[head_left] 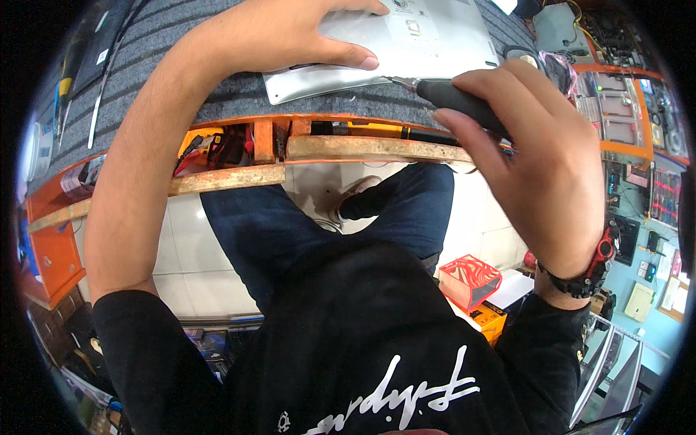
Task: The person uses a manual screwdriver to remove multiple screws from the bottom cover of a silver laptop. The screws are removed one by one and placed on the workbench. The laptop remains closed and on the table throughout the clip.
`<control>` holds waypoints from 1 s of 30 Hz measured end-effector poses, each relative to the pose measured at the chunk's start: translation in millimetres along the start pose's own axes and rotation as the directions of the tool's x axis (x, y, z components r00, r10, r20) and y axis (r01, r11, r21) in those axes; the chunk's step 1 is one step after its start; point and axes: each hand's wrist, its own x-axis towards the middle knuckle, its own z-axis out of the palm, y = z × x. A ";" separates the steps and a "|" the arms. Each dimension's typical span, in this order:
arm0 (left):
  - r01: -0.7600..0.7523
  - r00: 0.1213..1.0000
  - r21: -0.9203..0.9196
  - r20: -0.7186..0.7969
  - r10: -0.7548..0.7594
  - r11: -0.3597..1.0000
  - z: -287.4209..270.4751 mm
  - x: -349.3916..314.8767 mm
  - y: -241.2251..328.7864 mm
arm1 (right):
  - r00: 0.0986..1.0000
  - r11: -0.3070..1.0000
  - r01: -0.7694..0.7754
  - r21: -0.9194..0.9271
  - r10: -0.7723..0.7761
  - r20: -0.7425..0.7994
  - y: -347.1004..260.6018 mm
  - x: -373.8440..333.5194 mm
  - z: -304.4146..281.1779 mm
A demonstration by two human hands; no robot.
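A silver laptop [442, 43] lies underside up on a grey ribbed mat [225, 90], near the front edge of the bench. My left hand [326, 32] rests on its left part, thumb stretched along the near side and fingers apart, partly cut off by the upper edge of the view. My right hand [533, 123] is closed around the thick dark handle of a screwdriver [453, 100]. The thin metal tip points left and meets the laptop close to its near edge, just right of my left thumb. The exact contact of the tip is too small to make out.
Below the mat, the bench's orange wooden frame [279, 141] has open drawers with yellow and red tools [206, 145]. A long thin metal strip [98, 109] lies at the left. Orange-framed racks of small parts [623, 109] stand at the right. A red patterned box [470, 281] sits lower right.
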 end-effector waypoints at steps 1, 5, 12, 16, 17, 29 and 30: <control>-0.007 1.000 0.027 -0.005 0.007 1.000 -2.4 -0.5 5.5 | 0.998 1.000 -0.004 0.011 0.005 -0.064 3.2 -2.4 -2.8; 0.017 0.999 0.084 -0.032 -0.014 0.996 -2.9 -11.6 26.3 | 0.949 0.964 -0.174 0.200 0.219 -0.228 23.1 -29.9 -12.3; -0.003 0.993 -0.009 -0.116 0.002 1.000 4.8 3.8 25.1 | 0.689 0.438 -0.314 0.842 0.715 -0.115 57.9 -93.4 73.2; 0.076 0.935 -0.090 -0.341 -0.102 0.993 -6.0 -2.2 7.7 | 0.726 0.348 -0.083 0.934 0.663 -0.183 69.3 -102.6 124.6; 0.062 0.893 -0.086 -0.439 -0.093 0.994 -7.0 -0.6 0.0 | 0.738 0.360 -0.056 0.931 0.643 -0.204 71.8 -102.4 132.5; 0.478 0.742 -0.072 -0.501 -0.446 0.876 -62.4 51.8 -64.6 | 0.846 0.640 -0.061 0.766 0.440 -0.300 79.8 -92.2 135.6; 0.531 0.709 -0.107 -0.486 -0.510 0.840 -66.4 60.2 -73.7 | 0.846 0.632 -0.063 0.772 0.444 -0.295 79.1 -91.3 134.4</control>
